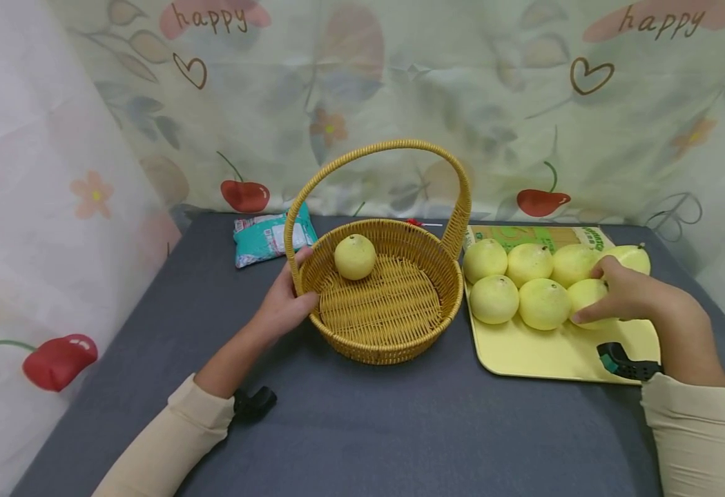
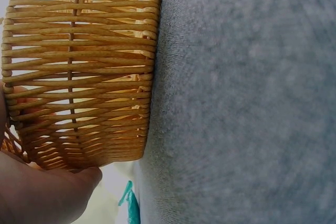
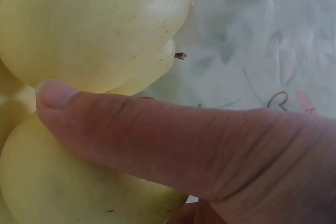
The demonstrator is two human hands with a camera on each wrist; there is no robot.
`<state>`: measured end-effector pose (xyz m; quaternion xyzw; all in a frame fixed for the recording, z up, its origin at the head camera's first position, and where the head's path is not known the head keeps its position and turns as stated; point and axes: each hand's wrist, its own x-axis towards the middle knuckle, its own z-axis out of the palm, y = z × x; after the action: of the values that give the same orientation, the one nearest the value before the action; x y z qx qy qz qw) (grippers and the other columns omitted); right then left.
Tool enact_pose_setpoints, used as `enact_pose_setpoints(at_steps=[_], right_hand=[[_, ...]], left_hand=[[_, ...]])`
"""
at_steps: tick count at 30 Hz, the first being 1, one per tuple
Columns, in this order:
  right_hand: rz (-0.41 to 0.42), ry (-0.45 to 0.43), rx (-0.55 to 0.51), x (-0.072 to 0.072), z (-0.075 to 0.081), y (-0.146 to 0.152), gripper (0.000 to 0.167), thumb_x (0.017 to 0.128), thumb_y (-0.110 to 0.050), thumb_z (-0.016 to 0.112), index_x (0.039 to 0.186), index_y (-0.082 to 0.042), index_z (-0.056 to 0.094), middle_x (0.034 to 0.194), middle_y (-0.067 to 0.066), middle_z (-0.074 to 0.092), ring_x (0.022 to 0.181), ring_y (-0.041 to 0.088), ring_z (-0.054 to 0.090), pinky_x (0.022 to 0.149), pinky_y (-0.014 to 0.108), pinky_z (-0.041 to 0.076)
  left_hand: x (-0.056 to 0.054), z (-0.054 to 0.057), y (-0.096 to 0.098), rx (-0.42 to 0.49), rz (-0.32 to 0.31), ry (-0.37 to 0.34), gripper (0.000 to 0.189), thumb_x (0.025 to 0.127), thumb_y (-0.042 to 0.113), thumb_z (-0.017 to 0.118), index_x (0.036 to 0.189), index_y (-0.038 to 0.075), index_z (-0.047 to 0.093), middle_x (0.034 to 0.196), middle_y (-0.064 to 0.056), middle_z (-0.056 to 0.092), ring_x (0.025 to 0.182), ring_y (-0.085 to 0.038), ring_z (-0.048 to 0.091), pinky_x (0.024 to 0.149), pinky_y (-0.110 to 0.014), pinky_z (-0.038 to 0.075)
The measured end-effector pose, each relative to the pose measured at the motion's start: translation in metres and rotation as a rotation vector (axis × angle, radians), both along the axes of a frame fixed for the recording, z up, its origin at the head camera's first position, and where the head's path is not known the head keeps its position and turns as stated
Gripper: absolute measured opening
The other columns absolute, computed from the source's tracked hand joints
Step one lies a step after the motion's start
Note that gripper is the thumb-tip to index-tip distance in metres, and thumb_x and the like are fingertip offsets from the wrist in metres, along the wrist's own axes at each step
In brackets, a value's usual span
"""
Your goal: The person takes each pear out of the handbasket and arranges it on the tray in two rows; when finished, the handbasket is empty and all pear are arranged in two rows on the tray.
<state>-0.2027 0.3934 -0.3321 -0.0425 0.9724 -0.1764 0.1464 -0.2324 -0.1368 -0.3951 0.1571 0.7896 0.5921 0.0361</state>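
A golden woven basket (image 1: 387,345) with a tall arched handle stands mid-table. Inside it, toward the back left, lies one pale yellow melon (image 1: 355,257). My left hand (image 1: 288,297) grips the basket's left rim near the foot of the handle; in the left wrist view its thumb (image 2: 63,190) lies against the weave. On a yellow tray (image 1: 524,359) to the right sit several similar melons (image 1: 544,304) in two rows. My right hand (image 1: 632,293) holds the front row's rightmost melon (image 1: 585,297), thumb on the near side, fingers over the far side. Its palm side is hidden.
Behind the basket's left side lies a teal-and-white plastic packet (image 1: 275,236). A printed cardboard piece (image 1: 539,236) shows behind the melons at the tray's back. Patterned curtains (image 1: 400,83) close off the back and sides of the grey table (image 1: 400,428).
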Motion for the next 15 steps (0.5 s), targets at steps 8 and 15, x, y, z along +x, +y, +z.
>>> enact_pose_setpoints(at_steps=[8, 15], right_hand=[[-0.003, 0.087, 0.044, 0.005, 0.023, -0.020, 0.081, 0.081, -0.037, 0.082, 0.122, 0.017, 0.038, 0.108, 0.033, 0.053, 0.092, 0.041, 0.056, 0.074, 0.053, 0.045], [0.123, 0.187, -0.018, 0.017, 0.042, -0.075, 0.066, 0.088, -0.034, 0.077, 0.124, 0.011, 0.047, 0.124, 0.033, 0.051, 0.112, 0.049, 0.052, 0.086, 0.060, 0.043]], left_hand=[[0.000, 0.001, -0.002, 0.005, 0.009, -0.001, 0.082, 0.088, -0.006, 0.051, 0.161, 0.011, 0.019, 0.164, -0.009, 0.021, 0.138, -0.033, 0.038, 0.089, -0.040, 0.040], [-0.001, -0.001, -0.001, 0.013, -0.003, -0.006, 0.080, 0.088, -0.007, 0.051, 0.161, 0.011, 0.020, 0.164, -0.009, 0.020, 0.137, -0.033, 0.039, 0.088, -0.039, 0.042]])
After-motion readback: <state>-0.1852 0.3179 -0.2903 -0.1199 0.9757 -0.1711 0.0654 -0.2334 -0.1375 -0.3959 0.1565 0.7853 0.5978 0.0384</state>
